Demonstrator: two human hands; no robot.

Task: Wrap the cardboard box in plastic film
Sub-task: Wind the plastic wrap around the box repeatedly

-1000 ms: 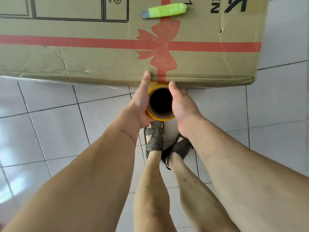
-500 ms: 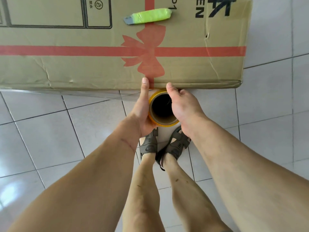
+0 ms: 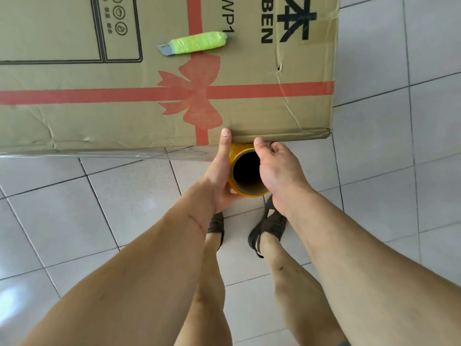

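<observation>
GRIP: you are clamping the yellow-edged roll of clear plastic film on its brown card core [image 3: 247,174] upright between your left hand [image 3: 219,176] and right hand [image 3: 279,171] | POSITION: you are holding it against the near side of the large brown cardboard box with printed red ribbon [image 3: 249,108], likely so film pays out flat along that face | NOTE: lime-green utility knife [image 3: 194,43] is lying on the box top, within reach for cutting.
</observation>
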